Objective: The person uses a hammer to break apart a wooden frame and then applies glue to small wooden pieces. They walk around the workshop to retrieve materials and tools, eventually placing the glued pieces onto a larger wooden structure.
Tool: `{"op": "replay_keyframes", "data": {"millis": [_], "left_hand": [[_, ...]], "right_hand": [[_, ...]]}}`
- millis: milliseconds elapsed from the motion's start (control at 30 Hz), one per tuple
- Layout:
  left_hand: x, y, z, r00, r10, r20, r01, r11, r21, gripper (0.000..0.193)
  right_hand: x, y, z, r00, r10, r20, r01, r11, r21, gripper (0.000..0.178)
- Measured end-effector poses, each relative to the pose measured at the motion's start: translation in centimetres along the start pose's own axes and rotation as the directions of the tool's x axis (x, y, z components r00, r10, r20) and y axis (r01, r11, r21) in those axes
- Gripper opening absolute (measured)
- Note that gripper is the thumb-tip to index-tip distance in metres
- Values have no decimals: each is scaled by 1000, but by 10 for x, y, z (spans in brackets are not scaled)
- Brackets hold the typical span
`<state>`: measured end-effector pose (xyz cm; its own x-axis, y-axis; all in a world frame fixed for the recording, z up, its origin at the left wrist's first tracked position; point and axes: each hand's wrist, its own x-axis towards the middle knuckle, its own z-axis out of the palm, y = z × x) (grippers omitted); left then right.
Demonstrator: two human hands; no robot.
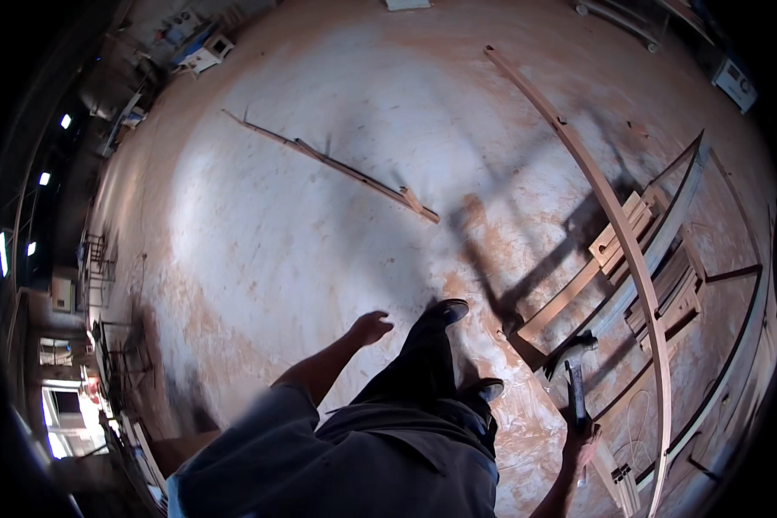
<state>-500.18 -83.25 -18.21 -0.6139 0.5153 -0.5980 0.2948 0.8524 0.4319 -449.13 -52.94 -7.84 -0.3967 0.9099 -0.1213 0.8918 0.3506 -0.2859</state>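
My right hand (584,442) grips the lower part of a hammer (576,388) handle. The hammer's metal head points up and away from me, close to the wooden pieces on the right. My left hand (373,328) hangs in front of my body with nothing in it, fingers loosely curled and a little apart. Beside the hammer, a long, narrow wooden beam (609,198) runs from the far middle to the near right. Behind it lie stacked short wooden pieces (623,231) and a frame of long rails (639,293).
Ahead of me, a thin wooden strip (345,170) with small blocks attached lies across the pale, dusty floor (259,216). Metal stands (95,263) and benches line the left wall. A white box-shaped device (734,85) stands at the far right. My shoes (447,311) are near the wood.
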Motion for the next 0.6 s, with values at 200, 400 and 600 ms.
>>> {"op": "replay_keyframes", "data": {"millis": [200,400,600], "left_hand": [[-145,-49,76,965,-222,141,216,975,55,58],[-192,-49,107,991,-127,48,126,992,20,56],[-114,-23,118,917,374,141,-353,923,-150,36]], "right_hand": [[4,34,1,975,-181,-130,176,983,-47,21],[0,38,9,965,-248,-85,240,967,-88,29],[-10,28,-20,993,-39,-109,61,978,201,27]]}}
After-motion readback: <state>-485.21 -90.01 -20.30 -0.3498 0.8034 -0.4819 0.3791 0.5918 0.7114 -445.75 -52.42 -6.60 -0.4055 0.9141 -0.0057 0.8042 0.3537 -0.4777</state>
